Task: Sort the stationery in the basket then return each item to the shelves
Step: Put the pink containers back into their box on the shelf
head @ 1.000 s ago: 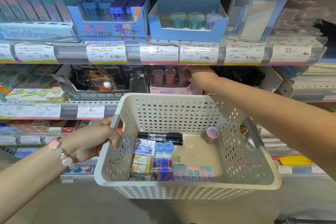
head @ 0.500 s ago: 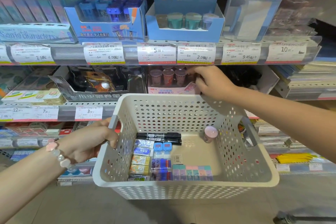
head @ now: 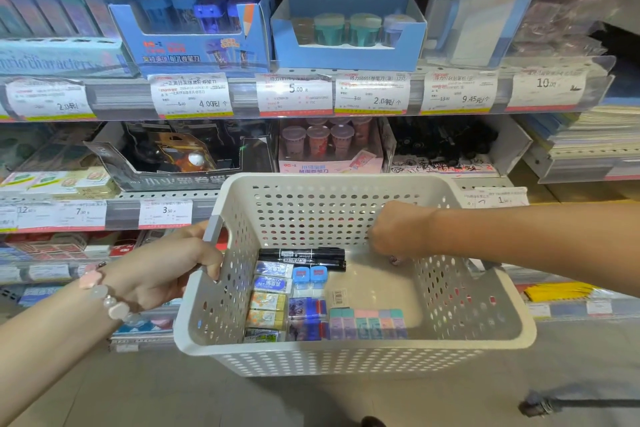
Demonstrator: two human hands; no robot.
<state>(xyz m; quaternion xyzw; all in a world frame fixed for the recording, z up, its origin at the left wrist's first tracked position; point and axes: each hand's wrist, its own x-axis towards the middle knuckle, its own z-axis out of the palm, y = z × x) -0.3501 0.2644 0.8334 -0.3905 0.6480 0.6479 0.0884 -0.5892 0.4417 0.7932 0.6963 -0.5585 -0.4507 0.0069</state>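
My left hand [head: 166, 270] grips the grey left handle of a white perforated basket [head: 346, 352] held in front of the shelves. Inside lie two black markers [head: 301, 255], a column of wrapped erasers [head: 268, 302], two small blue sharpeners [head: 309, 277] and a row of pastel erasers [head: 367, 322]. My right hand [head: 398, 229] reaches down into the basket's right side. Its fingers curl over a small pink cup sharpener [head: 394, 259], of which only the bottom shows. A pink display box [head: 329, 149] of like sharpeners stands on the middle shelf just behind the basket.
The upper shelf carries blue sharpener display boxes [head: 346, 31] and a row of price tags [head: 372, 94]. A dark display box [head: 180, 156] sits left of the pink one, a box of black items [head: 443, 146] to its right. Notebooks [head: 588, 135] are stacked at far right.
My right hand has come away from the pink display box on the shelf and dropped into the basket onto the pink sharpener. My left hand and the basket stay put.
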